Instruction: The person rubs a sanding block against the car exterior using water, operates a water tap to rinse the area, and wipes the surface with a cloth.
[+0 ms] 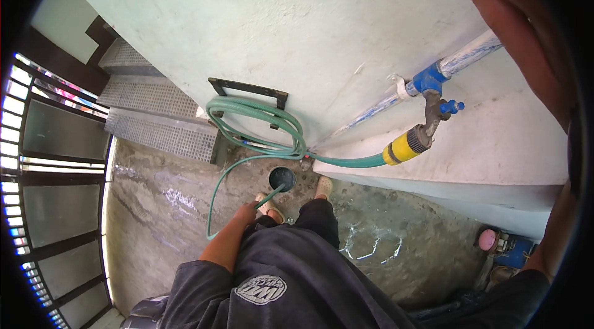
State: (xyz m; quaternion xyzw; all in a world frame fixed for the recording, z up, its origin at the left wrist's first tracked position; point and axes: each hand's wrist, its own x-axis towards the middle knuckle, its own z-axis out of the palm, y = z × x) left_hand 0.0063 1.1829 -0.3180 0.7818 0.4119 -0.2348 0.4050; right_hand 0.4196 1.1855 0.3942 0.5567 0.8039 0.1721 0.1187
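Low at the centre, my left hand (247, 211) grips a green hose (270, 196), whose end reaches into a small dark bucket (282, 178) on the floor. The hose loops up to a coil (253, 112) on a black wall bracket (247, 86). It connects through a yellow fitting (401, 149) to a tap (433, 112) with a blue handle (451, 107) on a pipe (464, 57). At the upper right edge, my right hand (504, 10) has its fingers stretched out near the white wall, partly cut off by the rim.
Textured steps (154, 119) rise at left beside a dark barred gate (62, 211). The concrete floor (154, 211) has wet patches. A low white ledge (470, 174) runs along the right. A pink round object (487, 239) and a blue container (510, 255) sit at lower right.
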